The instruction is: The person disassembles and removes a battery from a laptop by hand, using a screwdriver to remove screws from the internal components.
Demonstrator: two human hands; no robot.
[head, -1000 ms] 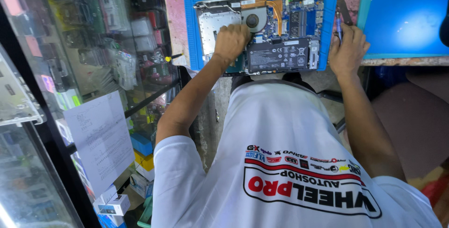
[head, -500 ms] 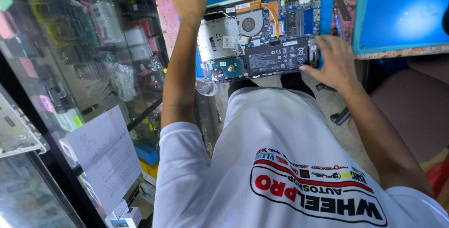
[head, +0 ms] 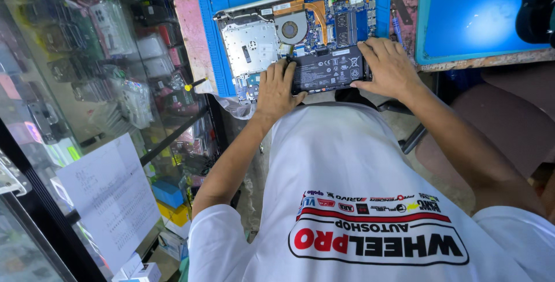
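Black battery [head: 328, 69] at the near edge of the opened laptop [head: 300, 33]: I clasp its ends, left hand [head: 277, 88] and right hand [head: 388, 68]; it must next move level.

To your left stands a glass display cabinet [head: 87, 85] stocked with small packaged parts; a white paper sheet [head: 110, 201] hangs on it; a brown chair [head: 497, 131] sits at your right.

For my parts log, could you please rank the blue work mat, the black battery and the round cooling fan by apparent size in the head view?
1. blue work mat
2. black battery
3. round cooling fan
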